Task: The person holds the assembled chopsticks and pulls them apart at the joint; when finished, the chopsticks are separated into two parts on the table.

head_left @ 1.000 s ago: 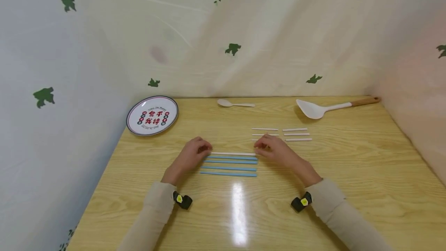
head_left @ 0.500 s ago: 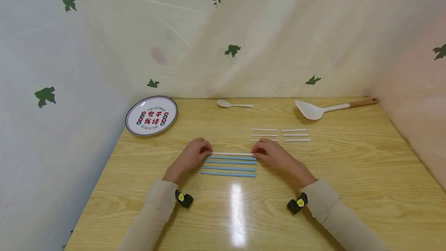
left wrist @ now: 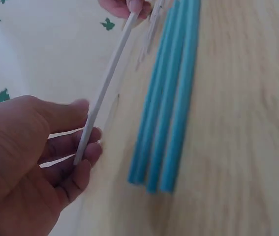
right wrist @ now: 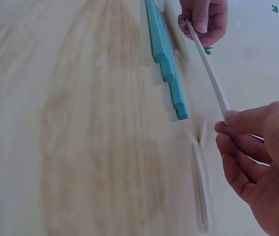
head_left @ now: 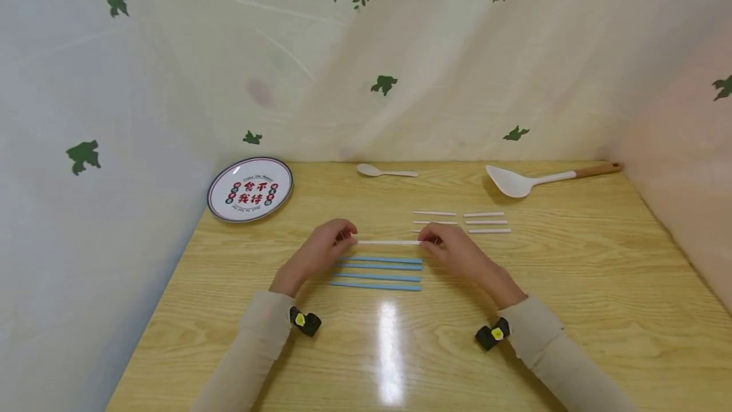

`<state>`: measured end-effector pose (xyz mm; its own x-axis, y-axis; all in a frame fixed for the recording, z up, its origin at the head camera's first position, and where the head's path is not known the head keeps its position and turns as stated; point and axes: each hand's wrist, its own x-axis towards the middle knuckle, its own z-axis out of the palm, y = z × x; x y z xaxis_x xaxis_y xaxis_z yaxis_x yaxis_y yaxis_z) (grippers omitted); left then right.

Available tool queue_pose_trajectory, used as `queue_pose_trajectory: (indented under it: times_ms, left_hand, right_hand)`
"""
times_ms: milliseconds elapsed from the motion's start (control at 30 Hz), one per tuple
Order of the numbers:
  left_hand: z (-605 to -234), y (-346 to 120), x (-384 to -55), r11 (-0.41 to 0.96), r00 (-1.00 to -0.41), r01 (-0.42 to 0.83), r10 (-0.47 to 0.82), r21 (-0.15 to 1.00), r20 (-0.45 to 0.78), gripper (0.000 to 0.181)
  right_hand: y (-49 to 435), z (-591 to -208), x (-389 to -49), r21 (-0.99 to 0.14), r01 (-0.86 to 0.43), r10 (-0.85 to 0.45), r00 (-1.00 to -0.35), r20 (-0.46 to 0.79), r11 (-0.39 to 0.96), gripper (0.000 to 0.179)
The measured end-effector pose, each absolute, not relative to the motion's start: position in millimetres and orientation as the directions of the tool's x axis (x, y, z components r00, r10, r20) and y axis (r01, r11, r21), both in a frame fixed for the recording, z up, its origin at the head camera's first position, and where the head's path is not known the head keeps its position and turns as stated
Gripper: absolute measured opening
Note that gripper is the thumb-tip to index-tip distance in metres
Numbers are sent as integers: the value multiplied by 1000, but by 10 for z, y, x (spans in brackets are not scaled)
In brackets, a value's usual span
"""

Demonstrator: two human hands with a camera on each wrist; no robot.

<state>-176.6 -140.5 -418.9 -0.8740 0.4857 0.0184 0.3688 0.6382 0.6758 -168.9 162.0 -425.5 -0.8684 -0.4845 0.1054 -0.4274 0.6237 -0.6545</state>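
Head view shows a white stick [head_left: 389, 242] stretched level between the left hand [head_left: 322, 247] and the right hand [head_left: 457, 250], both ends in the fingers. Half a second ago the same stick ran just beside the farthest of four blue sticks [left wrist: 166, 108]; now a strip of wood grain shows between them, and the stick sits farther from the person. Both hands have shifted with it, the left one more clearly. The blue sticks lie on the table [head_left: 600, 285] as they did, side by side and roughly parallel to the white one.

As for the grip, both hands are grasping the stick. Left wrist view shows its near end between the thumb and the bent fingers, crossing the fingers at a slant, with a short length reaching past the thumb tip. Right wrist view shows the other end pinched between the thumb and index finger, the remaining fingers curled below it and off the stick. In both wrist views it looks raised above the table.

Beyond the right hand lie short white sticks in two columns, a left column [head_left: 436, 222] and a right column [head_left: 488, 222]; that hand partly covers the nearest one on the left. A printed plate [head_left: 250, 189], a small spoon [head_left: 368, 170] and a white ladle [head_left: 509, 182] with a wooden handle rest farther back.
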Motion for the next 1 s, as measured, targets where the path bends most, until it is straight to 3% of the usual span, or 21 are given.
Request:
queue_pose_trajectory:
  times_ms: [267, 567, 1000]
  left_hand:
    - [-3999, -1180, -1779, 644, -794, 494, 608, 584, 1, 17]
    - [-3989, -995, -1765, 634, -786, 518, 617, 574, 27, 12]
    - [-3989, -921, -1758, 617, -761, 543, 648, 570, 24, 13]
  right_hand:
    - [1592, -4176, -1677, -645, -488, -485, -851, 202, 588, 11]
    - [1403, -4128, -1674, -603, -578, -537, -797, 276, 550, 17]
    - [1238, -4130, -1658, -562, -602, -595, -771, 225, 568, 10]
